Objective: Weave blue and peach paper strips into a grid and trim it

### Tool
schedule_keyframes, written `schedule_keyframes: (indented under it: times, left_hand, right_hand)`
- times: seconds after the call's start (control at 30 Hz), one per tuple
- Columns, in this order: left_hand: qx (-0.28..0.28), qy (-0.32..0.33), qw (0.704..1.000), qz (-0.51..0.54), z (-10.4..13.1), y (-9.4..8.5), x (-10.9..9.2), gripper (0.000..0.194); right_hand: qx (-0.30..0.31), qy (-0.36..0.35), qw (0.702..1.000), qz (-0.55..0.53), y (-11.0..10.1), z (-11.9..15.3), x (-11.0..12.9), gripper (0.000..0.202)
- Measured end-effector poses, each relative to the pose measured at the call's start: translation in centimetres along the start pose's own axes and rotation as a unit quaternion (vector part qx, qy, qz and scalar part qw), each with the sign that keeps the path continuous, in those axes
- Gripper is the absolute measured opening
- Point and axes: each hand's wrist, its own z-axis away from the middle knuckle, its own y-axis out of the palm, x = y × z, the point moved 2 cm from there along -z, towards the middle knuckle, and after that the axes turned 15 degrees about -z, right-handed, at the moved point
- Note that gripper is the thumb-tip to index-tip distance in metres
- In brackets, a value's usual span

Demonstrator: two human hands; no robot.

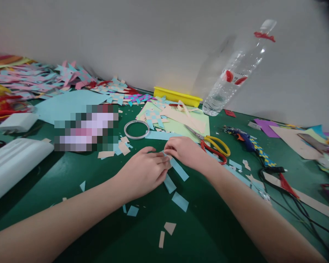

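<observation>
In the middle of the head view my left hand point(145, 171) and my right hand point(185, 151) meet over the table, fingertips together. Both are closed on a small piece made of blue paper strips point(179, 169), whose ends stick out below and to the right of my fingers. The rest of that piece is hidden behind the fingers. A loose blue paper scrap point(180, 202) lies just below it. Right behind my right hand are scissors point(203, 138) with one red and one yellow handle, blades apart. A roll of tape point(136, 129) lies beyond my left hand.
Woven paper shapes point(154, 117) lie on a pale green sheet point(204, 122) at the back. A plastic bottle point(235, 76) leans by the wall near a yellow tray point(178, 97). Black cables point(293, 201) run at right; a white power strip point(16, 166) lies at left.
</observation>
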Motion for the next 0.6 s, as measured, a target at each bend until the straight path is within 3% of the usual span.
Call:
schedule_keyframes:
  times: [0.37,0.6]
  left_hand:
    - [-0.001,-0.001,1.000,-0.002,-0.05,0.04,0.04,0.028]
    - [0.009,0.001,1.000,-0.007,-0.13,0.10,0.07,0.027]
  right_hand:
    - [0.016,0.011,0.999,-0.030,-0.34,-0.13,0.15,0.014]
    - [0.028,0.027,0.999,0.007,-0.19,-0.25,0.61,0.015]
